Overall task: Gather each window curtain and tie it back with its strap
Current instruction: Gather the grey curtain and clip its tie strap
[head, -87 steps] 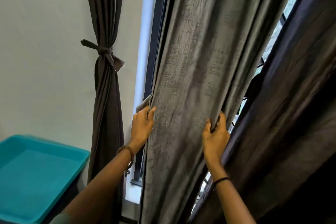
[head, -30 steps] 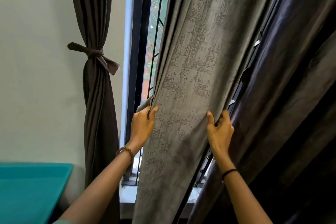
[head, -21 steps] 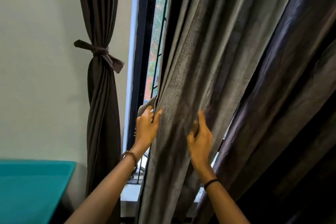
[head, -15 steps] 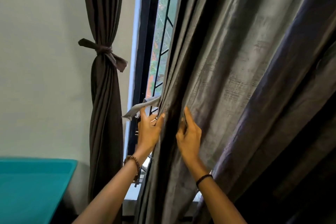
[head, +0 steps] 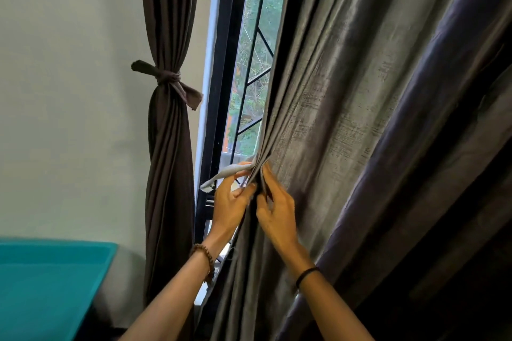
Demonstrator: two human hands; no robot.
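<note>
My left hand point(head: 231, 203) pinches the curtain point(head: 332, 119) edge by its strap point(head: 225, 174). My right hand point(head: 277, 213) pinches the folds.

Both forearms raised, close together. Thumb and fingers of left hand point(head: 230, 203) pinch curtain point(head: 318, 119); right hand point(head: 277, 214) grips its folds.

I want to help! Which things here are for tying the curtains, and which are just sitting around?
For the job: grey curtain, held by the left hand and right hand; its pale strap; brown curtain, already tied.
Just there: teal tub; window bars.
</note>
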